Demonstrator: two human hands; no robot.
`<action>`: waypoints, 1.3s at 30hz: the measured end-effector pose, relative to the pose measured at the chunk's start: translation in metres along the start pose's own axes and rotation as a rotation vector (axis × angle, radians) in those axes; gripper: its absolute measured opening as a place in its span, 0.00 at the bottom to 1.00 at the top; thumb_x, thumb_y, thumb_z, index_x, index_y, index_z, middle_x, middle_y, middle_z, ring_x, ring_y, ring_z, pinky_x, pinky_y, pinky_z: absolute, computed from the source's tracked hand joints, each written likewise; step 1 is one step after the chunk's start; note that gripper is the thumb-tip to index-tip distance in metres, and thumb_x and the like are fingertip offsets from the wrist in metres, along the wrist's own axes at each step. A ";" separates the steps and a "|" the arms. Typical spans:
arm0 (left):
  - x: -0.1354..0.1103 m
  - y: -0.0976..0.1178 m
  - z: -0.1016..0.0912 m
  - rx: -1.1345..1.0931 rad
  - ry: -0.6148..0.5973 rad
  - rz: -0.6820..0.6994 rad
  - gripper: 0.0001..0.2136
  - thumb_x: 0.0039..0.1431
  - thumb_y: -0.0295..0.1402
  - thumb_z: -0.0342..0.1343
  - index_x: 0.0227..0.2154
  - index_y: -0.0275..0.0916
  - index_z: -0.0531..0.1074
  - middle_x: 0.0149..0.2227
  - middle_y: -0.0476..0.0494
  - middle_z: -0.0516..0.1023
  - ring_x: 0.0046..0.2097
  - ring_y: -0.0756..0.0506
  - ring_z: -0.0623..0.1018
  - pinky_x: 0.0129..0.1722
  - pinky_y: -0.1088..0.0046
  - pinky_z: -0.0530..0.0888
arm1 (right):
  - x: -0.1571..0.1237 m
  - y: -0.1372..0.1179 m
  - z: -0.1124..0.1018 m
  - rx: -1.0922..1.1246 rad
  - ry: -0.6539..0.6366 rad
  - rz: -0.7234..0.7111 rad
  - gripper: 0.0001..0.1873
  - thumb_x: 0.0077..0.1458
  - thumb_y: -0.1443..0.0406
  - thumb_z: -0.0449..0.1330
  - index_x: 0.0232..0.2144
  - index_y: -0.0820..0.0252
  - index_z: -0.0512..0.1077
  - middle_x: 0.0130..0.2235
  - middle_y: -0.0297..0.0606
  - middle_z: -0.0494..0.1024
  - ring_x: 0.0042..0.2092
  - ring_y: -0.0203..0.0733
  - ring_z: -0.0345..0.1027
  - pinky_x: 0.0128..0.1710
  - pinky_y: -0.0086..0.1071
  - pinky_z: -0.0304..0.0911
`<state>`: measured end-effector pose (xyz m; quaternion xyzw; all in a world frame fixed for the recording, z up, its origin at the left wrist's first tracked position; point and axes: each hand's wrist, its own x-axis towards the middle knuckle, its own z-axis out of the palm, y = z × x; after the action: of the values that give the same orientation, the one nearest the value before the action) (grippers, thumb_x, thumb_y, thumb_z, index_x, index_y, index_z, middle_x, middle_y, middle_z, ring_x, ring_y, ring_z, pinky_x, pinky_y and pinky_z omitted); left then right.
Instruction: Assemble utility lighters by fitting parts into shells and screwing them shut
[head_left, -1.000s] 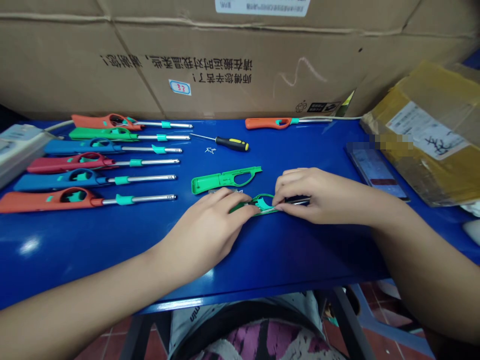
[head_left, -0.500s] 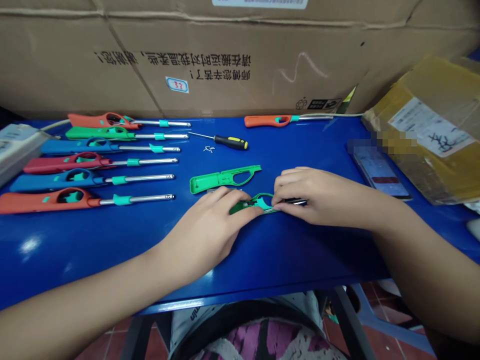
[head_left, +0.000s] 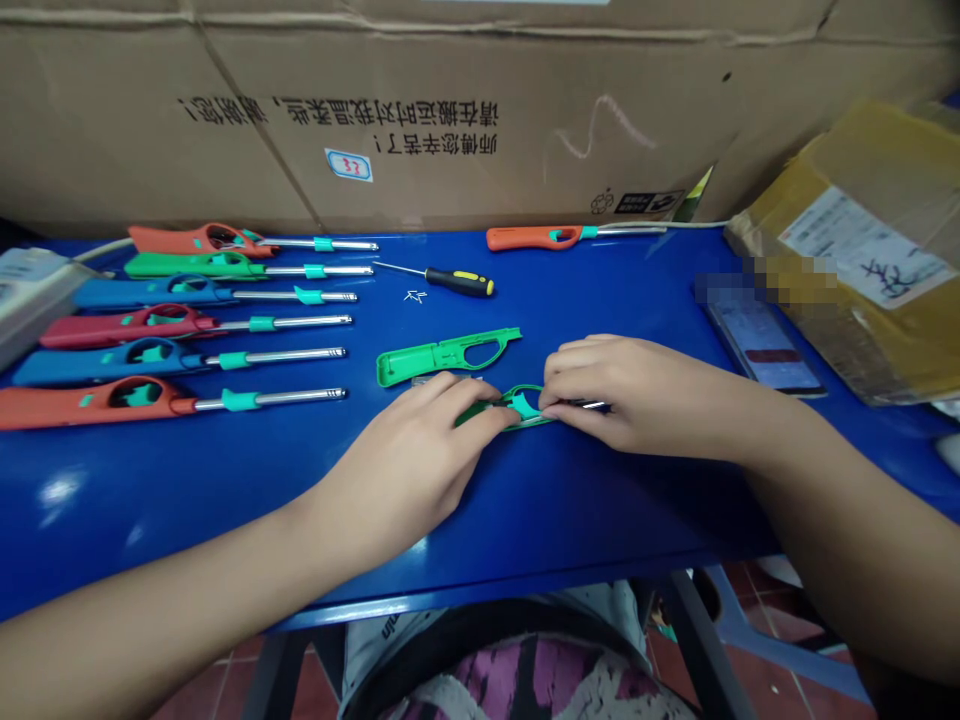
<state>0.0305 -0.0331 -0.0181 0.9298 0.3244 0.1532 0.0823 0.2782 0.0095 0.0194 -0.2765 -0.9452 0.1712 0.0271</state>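
Observation:
My left hand (head_left: 442, 435) grips the handle end of an opened green lighter body (head_left: 534, 389), fingers wrapped over it. A teal trigger (head_left: 523, 404) shows inside the body between my hands. At the body's front end, my right hand (head_left: 600, 392) pinches the part where the metal tube (head_left: 596, 405) comes out; most of the tube is hidden under the palm. The other green shell half (head_left: 431, 358) lies open side up just behind my left hand. A clear piece (head_left: 448, 379) beside it is partly covered by my fingers.
Several long-necked lighters (head_left: 150, 357) lie in a column at the left. Behind are a black-yellow screwdriver (head_left: 461, 282), small screws (head_left: 413, 296) and an orange lighter (head_left: 534, 238). A phone (head_left: 765, 340) and taped parcel (head_left: 847, 260) sit right. A large carton (head_left: 420, 190) walls the back.
The view has shifted slightly. Both hands keep their hold on the green lighter body, with only small finger movement at most.

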 end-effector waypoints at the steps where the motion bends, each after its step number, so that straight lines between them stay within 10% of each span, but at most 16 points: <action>1: 0.000 0.000 0.000 -0.002 0.003 -0.001 0.16 0.68 0.24 0.49 0.55 0.38 0.71 0.51 0.38 0.74 0.52 0.38 0.73 0.51 0.54 0.76 | 0.000 0.000 0.000 -0.005 0.002 0.001 0.10 0.64 0.70 0.56 0.36 0.60 0.78 0.35 0.36 0.77 0.40 0.42 0.68 0.43 0.37 0.59; 39: 0.000 0.002 0.002 -0.084 0.095 -0.018 0.12 0.68 0.26 0.50 0.52 0.35 0.70 0.46 0.40 0.79 0.47 0.42 0.77 0.47 0.62 0.78 | 0.011 -0.001 0.012 0.397 0.093 0.335 0.14 0.56 0.55 0.64 0.29 0.60 0.76 0.29 0.33 0.74 0.32 0.36 0.66 0.33 0.32 0.60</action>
<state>0.0325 -0.0351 -0.0191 0.9142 0.3295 0.2100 0.1073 0.2671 0.0107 0.0075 -0.4259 -0.8319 0.3426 0.0954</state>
